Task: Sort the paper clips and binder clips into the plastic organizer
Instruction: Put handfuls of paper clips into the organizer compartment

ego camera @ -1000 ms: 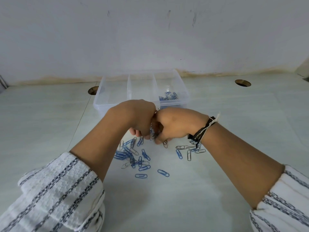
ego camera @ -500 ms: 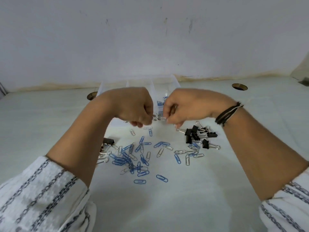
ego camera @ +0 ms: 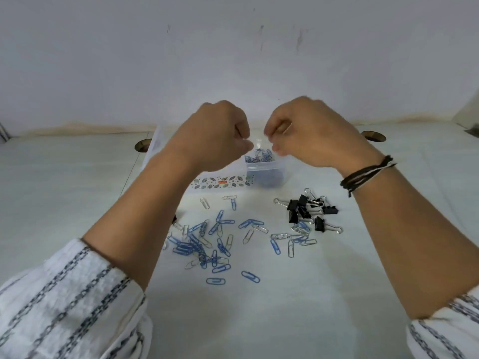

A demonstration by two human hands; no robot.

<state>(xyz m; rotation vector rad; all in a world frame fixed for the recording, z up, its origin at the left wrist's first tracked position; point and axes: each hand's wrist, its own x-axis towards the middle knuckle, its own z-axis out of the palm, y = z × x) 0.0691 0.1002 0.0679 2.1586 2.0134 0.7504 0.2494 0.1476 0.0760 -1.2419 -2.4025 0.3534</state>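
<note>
Both my hands have risen from the scatter on the table and now hang over the plastic organizer [ego camera: 261, 167], where a second ago they were pressed together low among the clips. My left hand [ego camera: 217, 133] is curled into a loose fist, thumb against fingers; my right hand [ego camera: 308, 130] is curled the same way, fingertips pinched toward the left one. Both are blurred, and I cannot tell whether either pinch holds a clip or has just let one go.

I hold them over the right-hand compartment because that is where the sorted paper clips [ego camera: 259, 156] already lie, a small blue heap behind the clear wall. The other compartments are hidden behind my left forearm.

Most of the work is left, I judge. The loose paper clips [ego camera: 207, 242], blue and silver, lie spread on the table [ego camera: 259, 320] just in front of the organizer, and the black binder clips [ego camera: 308, 211] sit in their own cluster off to the right, none seen in the organizer. Keeping the two kinds apart on the table should make the binder clips easy to gather next.
</note>
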